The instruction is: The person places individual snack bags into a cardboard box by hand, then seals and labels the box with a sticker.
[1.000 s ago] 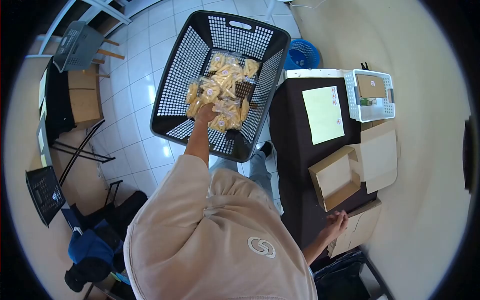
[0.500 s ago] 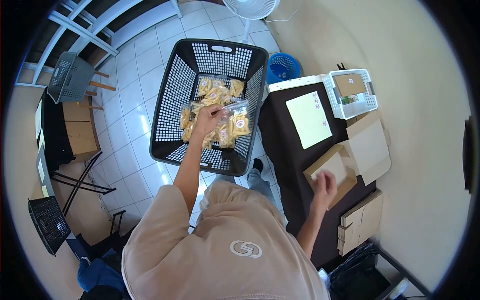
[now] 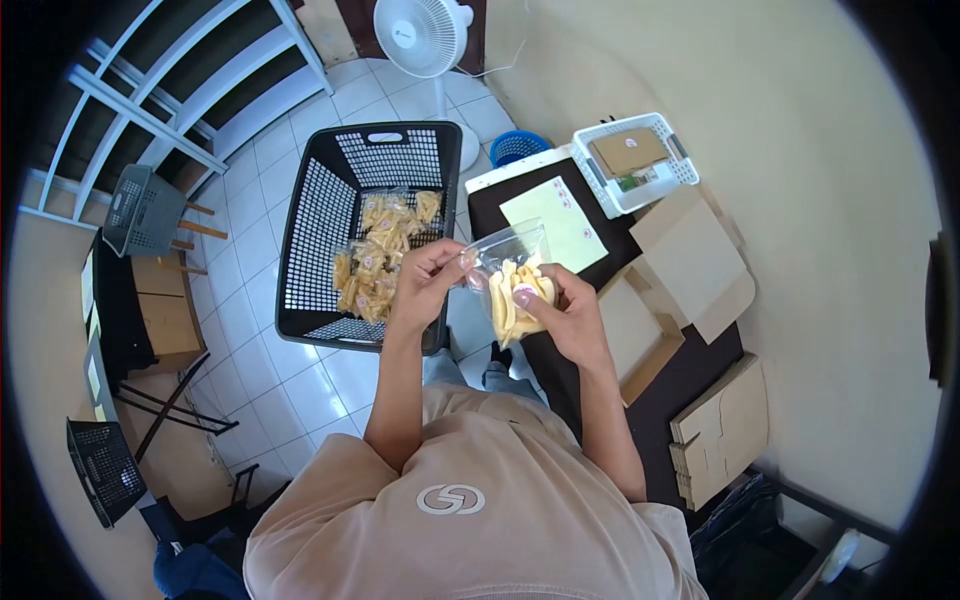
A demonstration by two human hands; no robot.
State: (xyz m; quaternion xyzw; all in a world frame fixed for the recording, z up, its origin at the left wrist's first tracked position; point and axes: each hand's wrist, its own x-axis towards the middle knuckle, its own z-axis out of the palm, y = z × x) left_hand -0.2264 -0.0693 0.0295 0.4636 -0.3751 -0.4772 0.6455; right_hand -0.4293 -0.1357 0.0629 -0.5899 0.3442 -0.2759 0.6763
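Between my hands is a clear zip bag (image 3: 517, 300) of pale yellow, stick-shaped snack pieces with a small round sticker. My left hand (image 3: 430, 278) pinches the bag's upper left edge. With thumb and fingers, my right hand (image 3: 572, 318) grips its right side, the thumb near the sticker. Left of the bag stands a large black mesh basket (image 3: 300, 225), holding several similar snack bags (image 3: 385, 250). An open cardboard box (image 3: 645, 345) with its lid raised lies on the dark-covered table to the right of my right hand.
On the table are a pale green sheet with stickers (image 3: 560, 225), a white basket (image 3: 630, 205) holding cardboard, and a stack of flat cardboard (image 3: 720, 430). A fan (image 3: 420, 35) and a blue bin (image 3: 518, 147) stand beyond. A grey chair (image 3: 145, 215) is far left.
My left hand has lifted the snack bag out of the black basket and brought it toward me. My right hand has moved left from the open box and taken hold of the bag.
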